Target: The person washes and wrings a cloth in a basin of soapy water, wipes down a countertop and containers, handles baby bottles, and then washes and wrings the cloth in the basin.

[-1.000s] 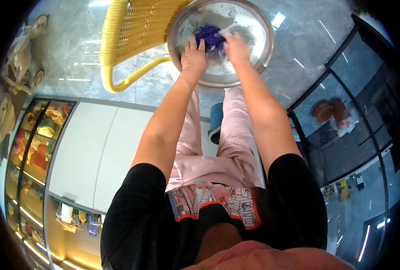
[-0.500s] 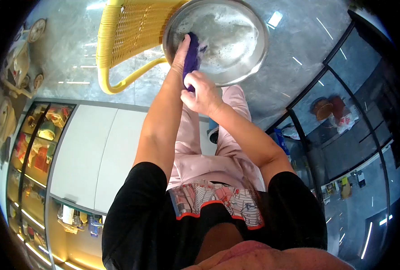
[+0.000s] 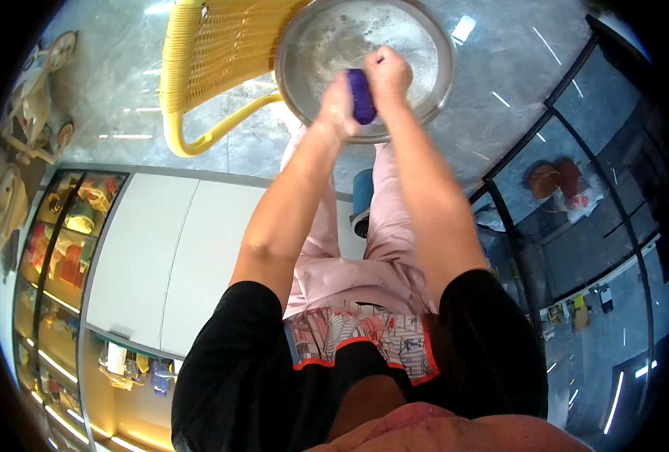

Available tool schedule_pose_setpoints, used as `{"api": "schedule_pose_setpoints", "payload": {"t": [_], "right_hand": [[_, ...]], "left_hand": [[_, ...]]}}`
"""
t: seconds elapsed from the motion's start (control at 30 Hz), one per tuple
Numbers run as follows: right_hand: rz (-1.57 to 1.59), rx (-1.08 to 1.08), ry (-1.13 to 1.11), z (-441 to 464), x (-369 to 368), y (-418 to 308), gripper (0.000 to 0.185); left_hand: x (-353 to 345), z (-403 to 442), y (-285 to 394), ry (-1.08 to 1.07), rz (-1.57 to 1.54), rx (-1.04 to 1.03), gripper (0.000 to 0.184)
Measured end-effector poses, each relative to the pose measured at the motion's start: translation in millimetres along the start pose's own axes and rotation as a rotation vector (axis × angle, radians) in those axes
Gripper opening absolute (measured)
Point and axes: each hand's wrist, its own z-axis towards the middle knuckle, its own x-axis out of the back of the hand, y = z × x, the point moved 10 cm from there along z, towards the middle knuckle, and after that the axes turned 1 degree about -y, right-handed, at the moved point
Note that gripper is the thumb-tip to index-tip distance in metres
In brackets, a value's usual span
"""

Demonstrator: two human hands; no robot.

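A metal basin (image 3: 295, 113) of cloudy, foamy water stands in front of my knees. Over it, a dark purple cloth (image 3: 361, 98) is bunched up between my two hands. My left hand (image 3: 337, 104) is smeared by motion and grips the cloth from its left side. My right hand (image 3: 390, 79) is a closed fist on the other side, with a bit of purple showing between the fingers. Whether the cloth is a garment or a rag I cannot tell.
Left of the basin, close to its rim, is a yellow woven chair (image 3: 187, 98). White cabinet doors (image 3: 206, 256) and a lit glass display cabinet (image 3: 67, 248) are on the left. Black-framed glass panels (image 3: 568, 143) run along the right. The floor (image 3: 493, 68) is grey.
Both hands have moved right over the basin with the purple cloth. It was stretched long along my left hand and is now bunched. My right hand has moved up and away from me.
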Motion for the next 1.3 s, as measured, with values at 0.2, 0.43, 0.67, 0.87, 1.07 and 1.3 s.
{"api": "schedule_pose_setpoints", "payload": {"t": [0.2, 0.43, 0.67, 0.87, 1.07, 1.3], "right_hand": [[-0.080, -0.018, 0.068, 24, 18, 45, 0.025], [-0.595, 0.428, -0.289, -10, -37, 28, 0.040], [-0.168, -0.023, -0.176, -2, -20, 48, 0.028], [0.415, 0.119, -0.302, -83, 10, -36, 0.010], [0.196, 0.377, -0.324, -117, 44, -106, 0.014], [0.152, 0.367, -0.053, -66, 26, -87, 0.025]], "left_hand": [[10, -7, 55, 0.207, 0.282, -0.385, 0.049], [-10, -13, 64, 0.337, 2.006, -0.903, 0.056], [4, -5, 89, 0.334, 1.450, -0.970, 0.050], [15, 36, 31, -0.190, 0.087, -0.019, 0.063], [21, 28, 47, -0.088, 0.316, -0.131, 0.060], [20, 31, 9, -0.388, -0.145, -0.024, 0.040]]}}
